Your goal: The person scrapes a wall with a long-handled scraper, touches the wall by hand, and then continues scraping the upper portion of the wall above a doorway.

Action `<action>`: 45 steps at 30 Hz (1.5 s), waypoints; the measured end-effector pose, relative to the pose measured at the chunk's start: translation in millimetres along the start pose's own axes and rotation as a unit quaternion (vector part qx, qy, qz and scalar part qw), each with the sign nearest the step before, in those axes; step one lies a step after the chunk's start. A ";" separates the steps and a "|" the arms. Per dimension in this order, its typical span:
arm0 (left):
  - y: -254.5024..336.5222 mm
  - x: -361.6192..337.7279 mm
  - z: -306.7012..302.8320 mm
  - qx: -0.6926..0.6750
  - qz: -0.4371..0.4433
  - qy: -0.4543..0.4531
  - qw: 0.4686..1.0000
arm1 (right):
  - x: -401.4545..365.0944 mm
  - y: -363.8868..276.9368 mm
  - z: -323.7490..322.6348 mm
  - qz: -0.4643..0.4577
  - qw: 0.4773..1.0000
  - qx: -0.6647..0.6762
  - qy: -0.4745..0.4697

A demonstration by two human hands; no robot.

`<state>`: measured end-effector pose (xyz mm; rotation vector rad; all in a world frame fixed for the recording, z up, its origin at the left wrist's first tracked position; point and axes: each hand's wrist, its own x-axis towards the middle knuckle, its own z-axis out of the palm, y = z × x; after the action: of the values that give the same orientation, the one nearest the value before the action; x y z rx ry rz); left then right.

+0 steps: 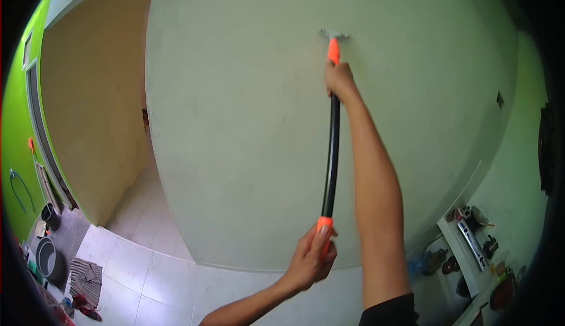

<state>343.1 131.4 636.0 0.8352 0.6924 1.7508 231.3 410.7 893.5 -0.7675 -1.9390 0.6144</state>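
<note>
A long-handled scraper [333, 149] with a black shaft and orange grips is held upright in front of a pale green wall [253, 120]. Its metal head is at the wall, high in the view. My right hand [339, 80] is wrapped round the upper part of the shaft, just below the upper orange section, with the arm stretched up. Lower down, my left hand [313, 255] grips the orange end of the handle, thumb along it.
At the right, a counter [450, 237] holds a stove and kitchen items. On the left are a doorway, a bright green wall [15, 114], a grey basin [50, 259] and a striped cloth [86, 282] on the floor. A small dark recess [499, 100] sits in the wall.
</note>
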 end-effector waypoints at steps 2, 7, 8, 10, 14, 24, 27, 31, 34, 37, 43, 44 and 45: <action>8.4 8.9 8.0 0.013 0.006 -0.024 1.000 | 14.3 -5.7 -18.5 -0.001 0.998 0.061 -0.014; 3.5 -2.1 3.3 0.007 -0.009 -0.007 1.000 | -6.4 9.2 -11.5 0.016 0.999 0.046 0.002; -4.2 -6.0 -2.3 0.014 -0.015 -0.002 1.000 | -14.0 13.5 -5.9 0.031 0.998 0.053 0.009; -13.2 -0.4 -4.8 0.021 -0.010 -0.003 1.000 | -15.7 12.4 -6.8 0.029 0.997 0.066 0.002; 7.0 7.2 44.5 -0.016 -0.034 -0.029 0.999 | 24.5 19.5 -40.6 0.000 0.998 0.067 -0.008; -13.8 17.9 27.4 0.040 -0.033 -0.007 0.999 | 1.1 59.1 -61.2 0.047 0.989 0.130 0.043; -20.1 31.6 45.4 0.026 -0.027 -0.030 0.999 | 32.4 75.1 -75.0 0.037 0.997 0.054 0.042; -4.9 41.9 74.6 0.013 -0.041 -0.047 0.998 | 48.0 73.3 -110.2 0.060 0.984 0.169 0.018; -14.0 34.1 73.4 0.009 -0.065 -0.035 0.997 | 24.5 82.8 -111.2 0.038 0.988 0.147 0.001; -27.0 47.1 81.7 -0.007 -0.070 -0.050 0.996 | 33.0 81.9 -121.2 0.050 0.989 0.138 -0.031; -24.1 33.3 141.1 -0.058 -0.075 -0.067 0.993 | 36.0 80.7 -142.3 0.071 0.989 0.126 -0.028; -28.8 36.1 133.7 -0.039 -0.071 -0.057 0.995 | 36.1 86.8 -139.2 0.055 0.992 0.111 -0.022; -38.9 40.8 118.0 -0.017 -0.067 -0.046 0.997 | 32.3 96.3 -133.1 0.039 0.994 0.098 -0.015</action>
<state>450.0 189.2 684.2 0.8208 0.6406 1.5896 363.0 513.4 904.9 -0.7160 -1.8495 0.8559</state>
